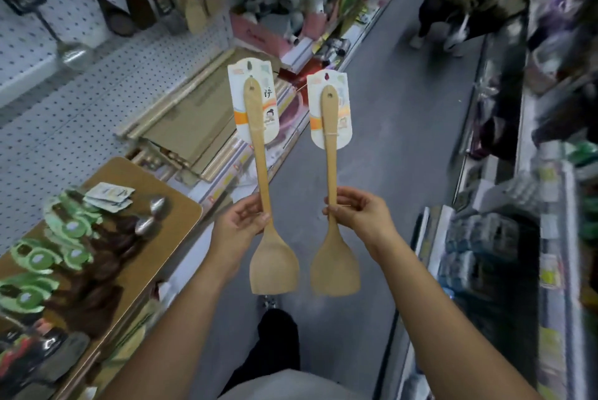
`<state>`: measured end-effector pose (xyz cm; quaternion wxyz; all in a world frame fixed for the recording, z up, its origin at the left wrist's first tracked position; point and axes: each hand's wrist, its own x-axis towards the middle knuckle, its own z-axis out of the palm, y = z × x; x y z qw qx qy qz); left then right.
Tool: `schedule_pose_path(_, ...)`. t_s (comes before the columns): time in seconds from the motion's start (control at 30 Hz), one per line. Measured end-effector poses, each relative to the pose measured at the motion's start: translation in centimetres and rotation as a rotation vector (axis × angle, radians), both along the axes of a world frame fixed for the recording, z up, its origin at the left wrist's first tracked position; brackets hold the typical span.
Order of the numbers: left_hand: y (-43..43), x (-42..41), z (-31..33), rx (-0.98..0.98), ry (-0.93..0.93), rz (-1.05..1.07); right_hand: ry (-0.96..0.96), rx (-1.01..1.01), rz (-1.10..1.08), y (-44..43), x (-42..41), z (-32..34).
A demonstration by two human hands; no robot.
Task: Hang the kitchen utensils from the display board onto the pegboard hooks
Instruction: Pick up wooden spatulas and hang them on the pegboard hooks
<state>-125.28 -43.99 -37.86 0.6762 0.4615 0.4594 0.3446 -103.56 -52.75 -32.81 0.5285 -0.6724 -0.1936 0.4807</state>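
Observation:
I hold two wooden spatulas upright over the aisle floor, blades down, each with a white paper card at the top of its handle. My left hand (pixel 241 220) grips the handle of the left spatula (pixel 273 262). My right hand (pixel 359 213) pinches the handle of the right spatula (pixel 335 265). The brown display board (pixel 181 205) lies at lower left, bearing dark wooden utensils with green cards and two metal spoons (pixel 152 215). The white pegboard (pixel 81 89) fills the upper left, with spatulas and ladles (pixel 197 11) hanging on it.
Shelves of goods line both sides of the narrow grey aisle. Flat cardboard and bamboo mats (pixel 194 121) lie on the left shelf below the pegboard. A person (pixel 469 1) stands further down the aisle at upper right. My dark shoe (pixel 278 341) shows below.

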Motion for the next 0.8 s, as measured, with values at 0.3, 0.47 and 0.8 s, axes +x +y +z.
schedule_pose_path(0.3, 10.4, 6.8, -0.7, 0.044, 0.1, -0.067, -0.003, -0.018, -0.02, 10.6, 6.8, -0.2)
schedule_pose_path(0.47, 13.8, 10.2, -0.6, 0.012, 0.098, -0.026, 0.013, -0.003, 0.02, 14.6, 10.6, -0.6)
schedule_pose_path(0.8, 19.7, 20.9, -1.3, 0.031, 0.116, 0.233, 0.033, -0.016, 0.271, 24.8, 22.8, -1.7)
